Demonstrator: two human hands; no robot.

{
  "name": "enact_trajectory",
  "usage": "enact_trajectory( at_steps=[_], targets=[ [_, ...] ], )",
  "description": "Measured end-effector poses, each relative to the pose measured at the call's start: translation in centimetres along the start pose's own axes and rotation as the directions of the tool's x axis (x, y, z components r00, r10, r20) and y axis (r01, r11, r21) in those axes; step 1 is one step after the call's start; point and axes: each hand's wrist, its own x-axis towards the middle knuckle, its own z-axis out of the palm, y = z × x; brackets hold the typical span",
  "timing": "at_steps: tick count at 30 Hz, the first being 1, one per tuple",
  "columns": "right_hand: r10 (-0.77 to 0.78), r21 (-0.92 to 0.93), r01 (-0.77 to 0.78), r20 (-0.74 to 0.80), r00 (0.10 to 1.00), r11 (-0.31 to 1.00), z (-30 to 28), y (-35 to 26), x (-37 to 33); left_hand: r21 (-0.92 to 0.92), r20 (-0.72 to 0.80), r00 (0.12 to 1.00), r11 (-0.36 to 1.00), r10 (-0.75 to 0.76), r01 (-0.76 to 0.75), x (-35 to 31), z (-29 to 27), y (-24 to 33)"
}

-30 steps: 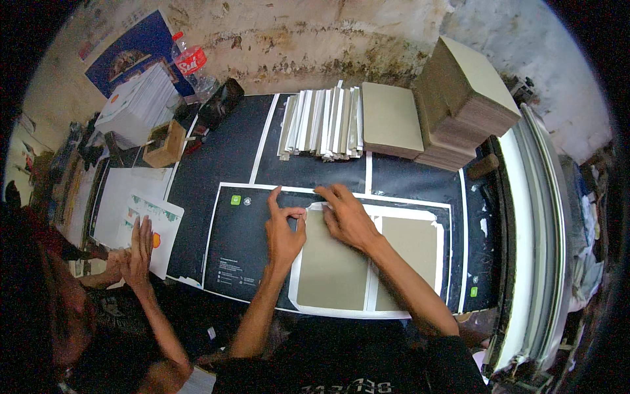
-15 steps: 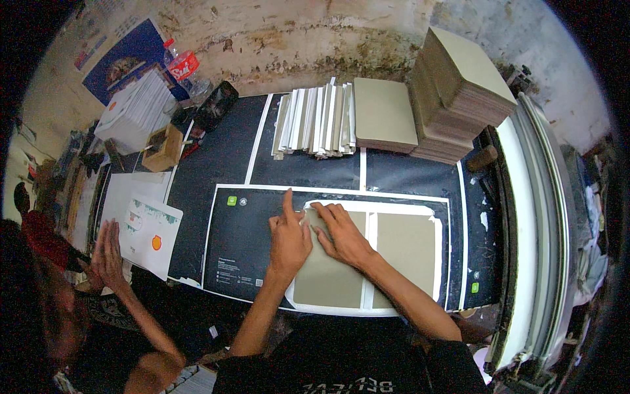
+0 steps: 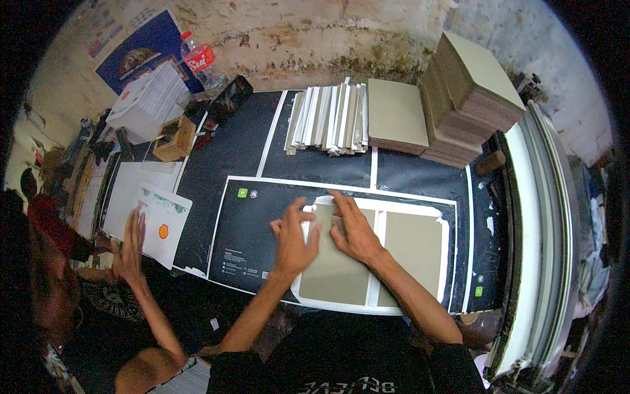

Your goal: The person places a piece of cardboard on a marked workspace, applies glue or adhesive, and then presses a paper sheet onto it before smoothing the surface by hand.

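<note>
A book cover lies in front of me, with two grey-brown boards on a white sheet whose edges are folded in around them. A white strip shows between the boards. My left hand is over the cover's left edge near its upper left corner, fingers bent and apart, slightly blurred. My right hand rests at the top edge of the left board, fingertips at the white fold and thumb apart from them. Neither hand shows anything held. Beneath the cover lies a black printed sheet with a white border.
At the back stand a bundle of paper strips, a low board stack and a tall one. A wooden box, paper stack and bottle stand left. A co-worker's hand touches a printed white sheet.
My left hand's stretched index finger has bent back from the sheet's top border. My right hand's fingers have shifted slightly along the top fold. The co-worker's hand has moved up onto the printed sheet.
</note>
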Motion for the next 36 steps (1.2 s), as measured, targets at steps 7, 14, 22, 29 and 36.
enact_trajectory(
  at_steps=[7,14,22,29,36],
  targets=[
    [-0.019,-0.017,0.018,-0.059,0.998,1.000,0.2,0.6,1.0,-0.164,0.007,1.000,0.986,0.015,-0.014,4.5,0.0,-1.5],
    [-0.049,-0.046,0.048,-0.030,0.998,0.998,0.1,0.4,1.5,-0.130,0.055,0.998,0.991,0.042,-0.034,4.9,0.2,-2.5],
    [-0.042,-0.261,0.090,0.181,0.983,0.961,-0.4,0.1,4.6,-0.190,0.011,0.999,0.981,0.051,-0.048,4.2,-0.2,-2.8],
    [-0.041,-0.294,0.099,0.195,0.980,0.951,-0.4,0.2,5.1,-0.204,0.020,1.000,0.979,-0.013,0.017,4.1,-0.3,-2.5],
    [-0.057,-0.289,0.122,0.226,0.972,0.950,-0.1,0.8,5.0,-0.201,0.008,0.999,0.979,-0.034,0.035,4.2,-0.2,-2.2]
  ],
)
